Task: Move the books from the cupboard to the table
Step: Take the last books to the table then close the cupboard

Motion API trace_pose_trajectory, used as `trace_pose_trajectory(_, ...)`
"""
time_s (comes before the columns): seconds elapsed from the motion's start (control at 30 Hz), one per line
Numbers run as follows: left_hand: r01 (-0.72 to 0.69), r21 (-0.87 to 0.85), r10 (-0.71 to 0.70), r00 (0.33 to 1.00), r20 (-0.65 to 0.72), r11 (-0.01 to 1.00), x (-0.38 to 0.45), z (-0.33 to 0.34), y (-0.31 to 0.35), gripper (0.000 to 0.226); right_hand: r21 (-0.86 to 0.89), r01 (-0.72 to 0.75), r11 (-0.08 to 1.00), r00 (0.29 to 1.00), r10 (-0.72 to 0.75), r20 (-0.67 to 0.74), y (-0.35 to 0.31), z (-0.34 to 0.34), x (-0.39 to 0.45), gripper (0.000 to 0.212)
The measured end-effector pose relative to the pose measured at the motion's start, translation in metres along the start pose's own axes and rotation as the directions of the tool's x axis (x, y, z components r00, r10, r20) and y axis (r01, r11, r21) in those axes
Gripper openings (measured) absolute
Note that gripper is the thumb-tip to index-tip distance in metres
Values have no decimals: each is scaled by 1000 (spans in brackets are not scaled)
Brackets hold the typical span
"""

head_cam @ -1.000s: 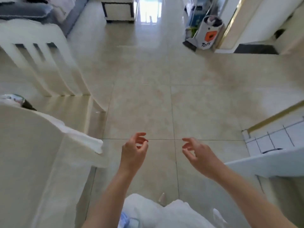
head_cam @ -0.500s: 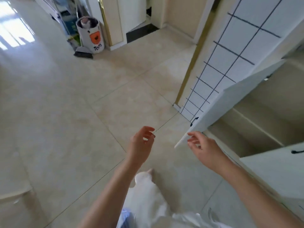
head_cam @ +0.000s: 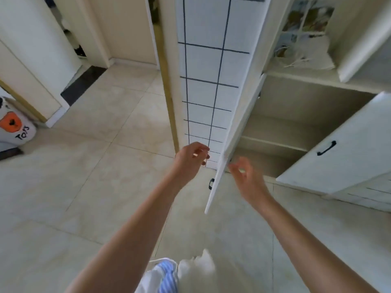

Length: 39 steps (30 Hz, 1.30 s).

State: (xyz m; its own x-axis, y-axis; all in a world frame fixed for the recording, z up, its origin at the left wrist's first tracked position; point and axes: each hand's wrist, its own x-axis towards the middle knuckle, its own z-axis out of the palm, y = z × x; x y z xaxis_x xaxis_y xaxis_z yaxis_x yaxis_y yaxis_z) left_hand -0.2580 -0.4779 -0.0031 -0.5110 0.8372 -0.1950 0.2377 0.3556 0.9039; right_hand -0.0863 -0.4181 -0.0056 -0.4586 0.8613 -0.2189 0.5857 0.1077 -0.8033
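The cream cupboard (head_cam: 296,106) stands to the right with both lower doors swung out. Its left door (head_cam: 228,149) points edge-on toward me, and the right door (head_cam: 342,149) with a black handle hangs open further right. The lower shelves show no books. On the upper shelf books or picture covers (head_cam: 306,20) stand behind a pale cloth bag (head_cam: 304,53). My left hand (head_cam: 192,159) hovers left of the door edge, fingers loosely curled, holding nothing. My right hand (head_cam: 245,176) is just right of that edge, fingertips close to it, empty.
A white wall panel with dark grid lines (head_cam: 207,81) stands beside the cupboard. A white toy bin with an orange label (head_cam: 14,127) sits at the far left on the beige tiled floor (head_cam: 84,187). A doorway with a dark threshold (head_cam: 82,85) lies behind.
My view has swung right from the open floor to face the cupboard. Both hands have moved up to the edge of the left door, still empty.
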Motion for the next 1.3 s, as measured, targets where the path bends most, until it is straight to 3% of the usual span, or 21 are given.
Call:
trace_pose_trajectory(0.13,45,-62,-35,988,153,997,42,19,30,12,98,-87,991,995,91,-39,-6,8,28,52)
trace_pose_trajectory(0.23,124,-91,-99,965,241,988,63,32,47,19,108,-127,986,992,127,-2,-10,11,41,49)
trace_pose_trajectory(0.53,171,-108,-135,949,285,979,94,53,54,23,214,-219,952,975,202,97,-2,-3,52,57)
trace_pose_trajectory(1.03,180,-180,-166,982,94,967,70,120,62,24,257,-243,935,951,178,252,44,-67,45,58)
trace_pose_trajectory(1.17,160,-183,-165,986,-14,970,62,157,74,22,280,-279,918,931,187,315,67,-104,44,56)
trace_pose_trajectory(1.3,63,-111,-77,989,-129,992,55,209,82,41,288,-335,897,896,209,392,92,-158,43,56)
